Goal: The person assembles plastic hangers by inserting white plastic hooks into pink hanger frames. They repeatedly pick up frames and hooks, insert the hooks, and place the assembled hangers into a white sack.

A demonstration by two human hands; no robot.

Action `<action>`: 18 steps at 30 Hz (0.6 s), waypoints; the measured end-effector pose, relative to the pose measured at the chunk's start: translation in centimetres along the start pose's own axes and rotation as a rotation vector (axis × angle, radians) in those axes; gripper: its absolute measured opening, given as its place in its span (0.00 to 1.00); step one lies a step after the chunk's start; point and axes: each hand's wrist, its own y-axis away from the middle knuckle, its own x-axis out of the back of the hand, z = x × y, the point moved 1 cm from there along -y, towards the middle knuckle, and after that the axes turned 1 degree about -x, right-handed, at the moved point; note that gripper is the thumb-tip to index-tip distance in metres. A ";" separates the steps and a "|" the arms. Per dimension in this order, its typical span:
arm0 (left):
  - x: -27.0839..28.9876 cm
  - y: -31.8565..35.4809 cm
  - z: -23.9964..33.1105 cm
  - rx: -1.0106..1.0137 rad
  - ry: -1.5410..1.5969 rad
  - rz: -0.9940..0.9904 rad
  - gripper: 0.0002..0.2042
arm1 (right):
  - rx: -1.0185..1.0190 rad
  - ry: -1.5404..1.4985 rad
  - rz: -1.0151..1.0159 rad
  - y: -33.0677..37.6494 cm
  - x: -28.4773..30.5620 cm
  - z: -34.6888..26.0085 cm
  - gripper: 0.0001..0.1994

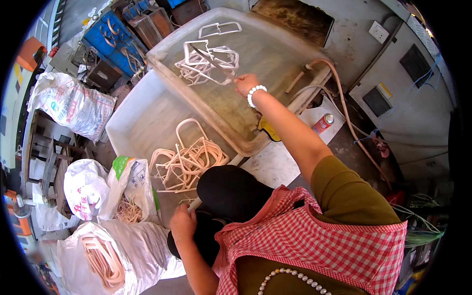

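Reaching far across the work area, your right hand [245, 83] is closed around the near end of a thin dark rod [212, 61]. The rod's far end sits in a tangled cluster of whitish plastic frames [206, 63] lying in the water of the far tray [290, 59]. One more frame [220, 29] floats apart from the cluster at the far edge of that tray. The number of frames in the cluster cannot be counted, as they overlap. A white bead bracelet [255, 94] circles your right wrist.

Your left hand [183, 223] is near your body, fingers curled down against a black rounded object [231, 191]; whether it grips anything cannot be told.

Two trays are present: the far tray, and a second pale tray [137, 118] just to its near left, partly under it. The second tray holds a pile of cream-coloured frames [189, 160], too interlocked to count.

Three sacks stand at the near left: one white sack [86, 189], one open sack with a green patch [130, 191], and one large sack [128, 250] holding more cream frames. A fourth sack [71, 105] lies at the far left. One red spray can [323, 123] stands to the right of the far tray.
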 end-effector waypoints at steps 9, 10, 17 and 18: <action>0.1 0.6 -0.1 0.068 0.009 -0.067 0.10 | 0.292 0.501 0.133 6.9 9.0 2.0 0.13; 0.1 0.5 -0.1 0.063 0.019 -0.062 0.10 | 0.363 0.585 0.175 7.3 10.9 2.1 0.13; 0.0 0.1 0.1 0.041 0.028 -0.057 0.11 | 0.384 1.122 0.151 7.8 16.8 -0.6 0.12; 0.1 0.0 0.2 0.038 0.028 -0.058 0.11 | 0.399 1.153 0.118 7.9 17.0 -1.3 0.11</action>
